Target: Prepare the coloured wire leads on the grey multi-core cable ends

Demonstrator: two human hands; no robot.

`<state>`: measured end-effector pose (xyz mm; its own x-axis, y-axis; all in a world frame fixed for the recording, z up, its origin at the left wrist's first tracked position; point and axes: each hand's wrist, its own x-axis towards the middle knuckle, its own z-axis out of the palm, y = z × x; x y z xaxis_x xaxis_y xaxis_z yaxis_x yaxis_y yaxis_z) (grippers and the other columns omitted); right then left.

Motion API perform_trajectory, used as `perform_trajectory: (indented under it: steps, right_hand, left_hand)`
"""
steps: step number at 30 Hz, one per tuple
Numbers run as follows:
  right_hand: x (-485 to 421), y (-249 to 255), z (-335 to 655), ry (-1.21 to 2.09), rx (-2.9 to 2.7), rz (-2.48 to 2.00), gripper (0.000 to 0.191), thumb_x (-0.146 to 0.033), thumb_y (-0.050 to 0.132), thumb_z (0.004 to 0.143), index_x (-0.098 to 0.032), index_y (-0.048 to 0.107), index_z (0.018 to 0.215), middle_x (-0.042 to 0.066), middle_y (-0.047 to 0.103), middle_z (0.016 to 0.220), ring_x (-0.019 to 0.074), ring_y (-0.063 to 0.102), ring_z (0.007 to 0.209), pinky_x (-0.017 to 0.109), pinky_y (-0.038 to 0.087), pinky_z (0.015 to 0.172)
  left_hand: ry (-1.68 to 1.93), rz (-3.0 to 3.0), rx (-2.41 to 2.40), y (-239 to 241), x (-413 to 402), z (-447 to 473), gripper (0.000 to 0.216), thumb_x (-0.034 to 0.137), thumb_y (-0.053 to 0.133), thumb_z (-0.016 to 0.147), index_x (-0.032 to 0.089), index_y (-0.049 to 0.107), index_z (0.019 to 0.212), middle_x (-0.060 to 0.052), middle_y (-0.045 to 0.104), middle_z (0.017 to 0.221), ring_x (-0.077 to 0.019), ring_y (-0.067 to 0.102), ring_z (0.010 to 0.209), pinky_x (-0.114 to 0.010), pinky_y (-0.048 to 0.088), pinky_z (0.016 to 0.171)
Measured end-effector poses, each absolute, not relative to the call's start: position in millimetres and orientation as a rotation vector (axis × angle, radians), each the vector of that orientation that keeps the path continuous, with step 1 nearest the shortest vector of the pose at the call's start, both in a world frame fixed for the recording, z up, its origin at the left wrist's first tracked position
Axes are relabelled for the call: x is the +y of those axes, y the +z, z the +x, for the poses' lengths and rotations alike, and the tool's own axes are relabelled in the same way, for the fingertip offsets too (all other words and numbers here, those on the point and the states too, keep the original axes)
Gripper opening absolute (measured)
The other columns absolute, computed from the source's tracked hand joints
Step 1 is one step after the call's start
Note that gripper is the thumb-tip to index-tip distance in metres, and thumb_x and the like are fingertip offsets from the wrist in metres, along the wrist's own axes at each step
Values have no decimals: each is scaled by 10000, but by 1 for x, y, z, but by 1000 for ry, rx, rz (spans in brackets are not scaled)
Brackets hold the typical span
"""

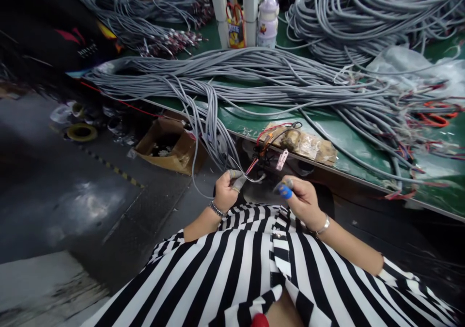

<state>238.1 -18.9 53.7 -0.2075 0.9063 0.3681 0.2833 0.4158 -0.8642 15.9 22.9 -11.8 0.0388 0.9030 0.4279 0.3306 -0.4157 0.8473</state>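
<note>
My left hand (225,191), with grey covers on its fingertips, pinches the end of a grey cable (203,194) just off the table's front edge. Thin coloured wires (251,166) and a pale strand (259,178) stick out from its fingers. To the right, my right hand (303,201) is closed in a pinch, with blue tape on the thumb. Whatever lies between those fingertips, if anything, is too small to make out. Between and beyond both hands, a small pink tag-like piece (282,160) hangs near red and black wires (267,140) at the table edge.
Long bundles of grey cable (250,65) cover the green table (247,122). A tape-wrapped block (308,145) lies at its front edge. Orange-handled scissors (438,115) lie at right; a bottle (268,24) stands behind. A cardboard box (163,145) sits on the floor.
</note>
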Motion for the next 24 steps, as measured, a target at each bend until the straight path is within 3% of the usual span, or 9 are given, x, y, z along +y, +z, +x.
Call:
perform_trajectory:
  steps: [3, 6, 12, 16, 21, 24]
  right_hand:
    - [-15, 51, 234, 614, -1772, -1282, 230, -400, 546, 887, -190, 638, 881, 65, 608, 796, 181, 548, 715, 314, 445, 665]
    - [-9, 41, 222, 584, -1968, -1384, 369, -493, 631, 804, -198, 638, 1025, 120, 642, 961, 257, 571, 871, 377, 453, 785]
    - [-2, 27, 207, 845, -2011, -1369, 177, -374, 568, 866, -209, 630, 848, 56, 620, 780, 180, 541, 712, 300, 415, 681]
    - [-1, 27, 211, 953, -1921, -1199, 158, -279, 543, 872, -208, 604, 745, 33, 585, 717, 158, 510, 668, 293, 400, 675]
    - [1, 33, 219, 1124, -1892, -948, 192, -313, 552, 876, -190, 610, 741, 29, 571, 713, 144, 503, 654, 284, 408, 666]
    - [2, 33, 223, 1365, -1836, -847, 236, -372, 573, 873, -166, 626, 771, 31, 583, 739, 129, 510, 666, 266, 420, 658]
  left_hand:
    - [1372, 1900, 1236, -8, 20, 17, 92, 233, 651, 812, 158, 662, 863, -20, 671, 754, -118, 627, 683, -224, 504, 661]
    - [1328, 2046, 1183, -6, 16, 18, 77, 210, 648, 804, 160, 659, 862, -27, 658, 754, -129, 618, 700, -234, 491, 664]
    - [1241, 2177, 1148, -7, 12, 19, 122, 251, 599, 816, 163, 665, 868, -42, 648, 740, -149, 608, 686, -269, 485, 655]
    - [1110, 1990, 1123, -4, 11, 17, 206, 363, 649, 806, 163, 656, 851, -49, 661, 762, -151, 620, 721, -276, 503, 696]
    - [495, 1362, 716, 8, 22, 5, 451, 586, 528, 848, 140, 595, 859, -60, 670, 679, -113, 599, 507, -199, 435, 448]
    - [113, 1169, 488, 14, 31, 2, 530, 651, 570, 782, 122, 612, 775, -89, 668, 615, -115, 564, 413, -192, 363, 362]
